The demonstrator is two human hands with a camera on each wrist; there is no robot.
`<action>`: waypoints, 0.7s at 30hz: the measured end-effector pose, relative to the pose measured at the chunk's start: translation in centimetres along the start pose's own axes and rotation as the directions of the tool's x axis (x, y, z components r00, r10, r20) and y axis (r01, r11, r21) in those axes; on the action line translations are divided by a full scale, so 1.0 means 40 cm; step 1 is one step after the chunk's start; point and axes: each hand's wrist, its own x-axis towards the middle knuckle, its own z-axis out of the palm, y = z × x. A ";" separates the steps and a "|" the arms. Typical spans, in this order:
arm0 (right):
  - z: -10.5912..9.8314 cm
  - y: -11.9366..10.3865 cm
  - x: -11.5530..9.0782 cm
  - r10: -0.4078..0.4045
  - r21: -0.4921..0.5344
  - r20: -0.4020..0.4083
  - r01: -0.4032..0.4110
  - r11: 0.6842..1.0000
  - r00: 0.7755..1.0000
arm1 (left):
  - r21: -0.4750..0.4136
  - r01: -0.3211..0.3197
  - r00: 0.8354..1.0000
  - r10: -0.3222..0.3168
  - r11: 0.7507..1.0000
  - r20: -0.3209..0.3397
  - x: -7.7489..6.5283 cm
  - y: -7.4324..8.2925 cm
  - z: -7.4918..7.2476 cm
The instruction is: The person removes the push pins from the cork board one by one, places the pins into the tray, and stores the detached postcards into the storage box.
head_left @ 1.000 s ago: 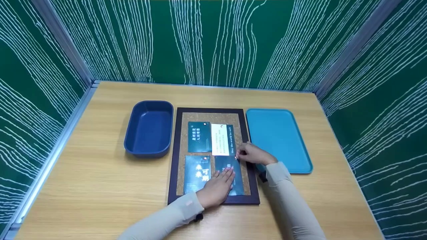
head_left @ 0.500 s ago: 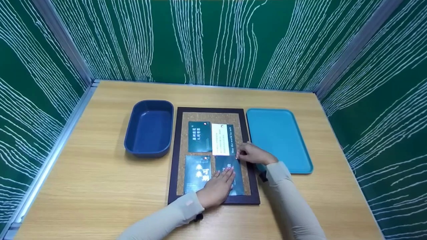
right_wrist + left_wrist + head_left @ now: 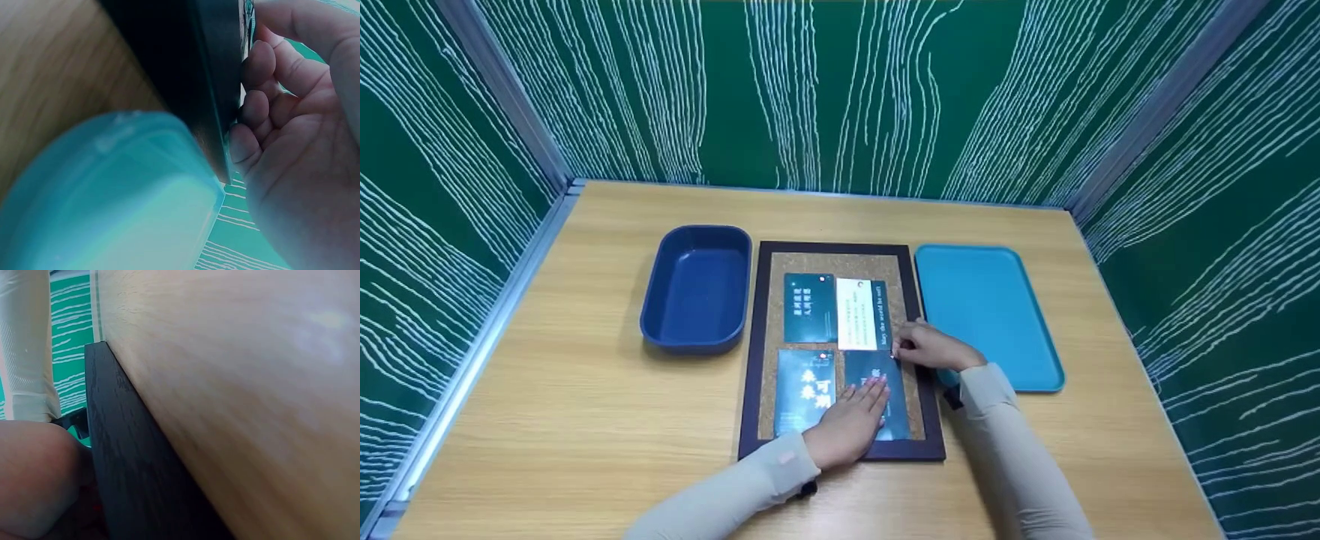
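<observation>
A dark-framed cork board lies on the table with several printed cards on it. My left hand rests with extended fingers on the lower right card, partly covering it. With bent fingers my right hand pinches a small pushpin at that card's top right corner; the fingertips hide most of it. Above is a white and green card. To the left are a green card and a blue-green card, each with a small pin near its top right.
A deep blue bin stands left of the board. Close by its right side is a flat turquoise tray, under part of my right wrist. Green panels with white lines wall the table at the back and sides.
</observation>
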 end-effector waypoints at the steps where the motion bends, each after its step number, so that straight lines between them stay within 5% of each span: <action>1: 0.000 -0.001 -0.001 -0.005 -0.001 0.000 0.005 1.000 1.000 | 0.000 0.001 1.000 -0.001 1.000 0.002 0.000 0.000 0.000; 21: 0.004 0.010 0.003 -0.027 -0.016 -0.002 0.027 1.000 1.000 | 0.005 0.011 1.000 -0.011 1.000 0.024 0.002 0.006 0.002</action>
